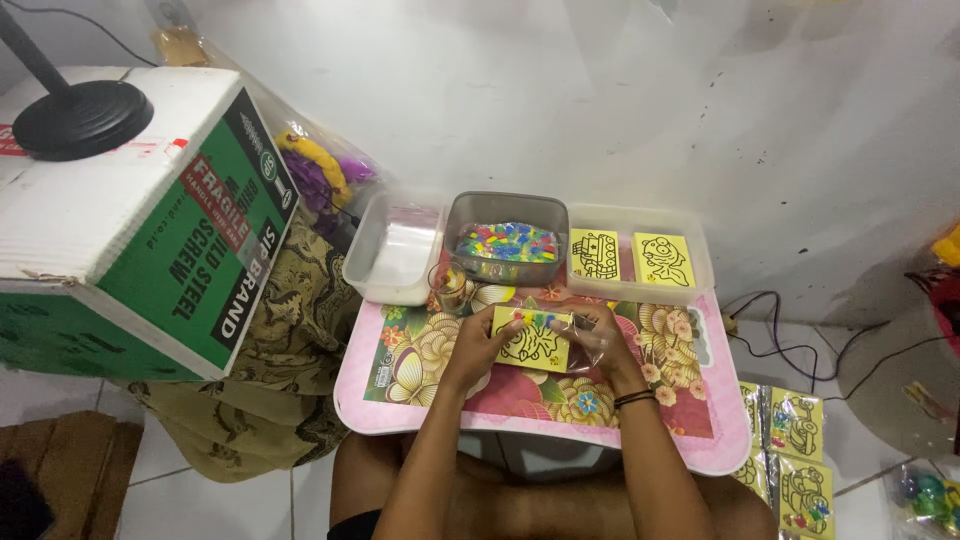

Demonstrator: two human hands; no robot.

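Centrally, a small yellow card with a black outline drawing [533, 342] is held just above the pink floral lap tray [405, 415], partly inside a clear plastic sleeve [583, 345] that trails off its right edge. My left hand [478, 345] pinches the card's left edge between thumb and fingers, while my right hand [603, 340] is closed on the sleeve at the card's right side; both grips are clenched, not slack. A row of small coloured pieces lies along the card's top edge. Beyond the card, at the tray's far side, stand a grey plastic tub filled with multicoloured bits [508, 243], a clear empty-looking tub [394, 250] to its left, and a clear shallow tray holding two more yellow outline cards [634, 258] to its right. A green and white cardboard box [150, 215] sits farther left, and finished packets [797, 455] lie on the floor at right. Judged from this pose, the chief risk is tilt: if either pinch loosens or the sleeve is tugged unevenly, the card may slant and spill the coloured pieces, or the thin sleeve may crumple or tear.
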